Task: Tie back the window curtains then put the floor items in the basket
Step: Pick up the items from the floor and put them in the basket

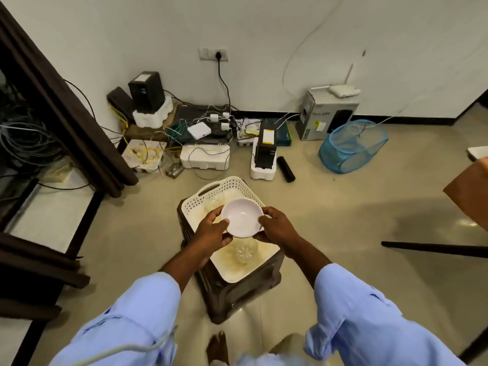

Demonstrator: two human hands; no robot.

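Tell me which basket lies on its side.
The blue mesh basket by the wall, its opening sideways. The white basket sits upright on the stool.

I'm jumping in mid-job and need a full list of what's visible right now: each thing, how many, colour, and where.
bowl: one, white, held above the basket
basket: one, cream, on the stool
clear bottle: one, lying in the basket
stool: one, dark brown, floor centre
mesh hamper: one, blue, floor right
cardboard box: one, grey, by the wall
black cylinder: one, on the floor
curtain: dark brown, left
left hand: holds the bowl's left rim
right hand: holds the bowl's right rim
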